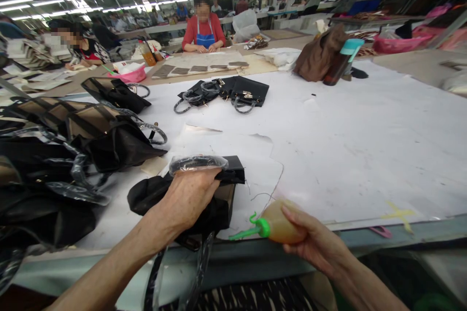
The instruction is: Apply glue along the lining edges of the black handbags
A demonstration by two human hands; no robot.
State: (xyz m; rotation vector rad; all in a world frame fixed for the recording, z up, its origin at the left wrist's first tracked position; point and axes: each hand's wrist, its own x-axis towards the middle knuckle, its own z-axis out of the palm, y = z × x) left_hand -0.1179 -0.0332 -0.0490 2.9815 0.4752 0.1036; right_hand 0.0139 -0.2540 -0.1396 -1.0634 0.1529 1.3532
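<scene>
Head view: from where I'm standing, everything seems to hang on how the squeeze bottle (280,223) lies to the black bag (149,192). The bag is under the left hand (193,194), which is clamped on its upper part, just below a plastic-wrapped handle (199,161); from the right hand (310,235) it lies off to the left and a little farther out, so the left hand is the nearer one. The right hand wraps round the body of the bottle, apart from the left. The bottle's long axis runs crosswise, almost level, its green nozzle (248,233) pointing left toward the bag's near right corner; whether the tip touches there or is just beside it, I can't tell from this angle. The bag also stretches crosswise, one end toward the right hand, while more black bags (113,141) lie to the left of the left hand.
</scene>
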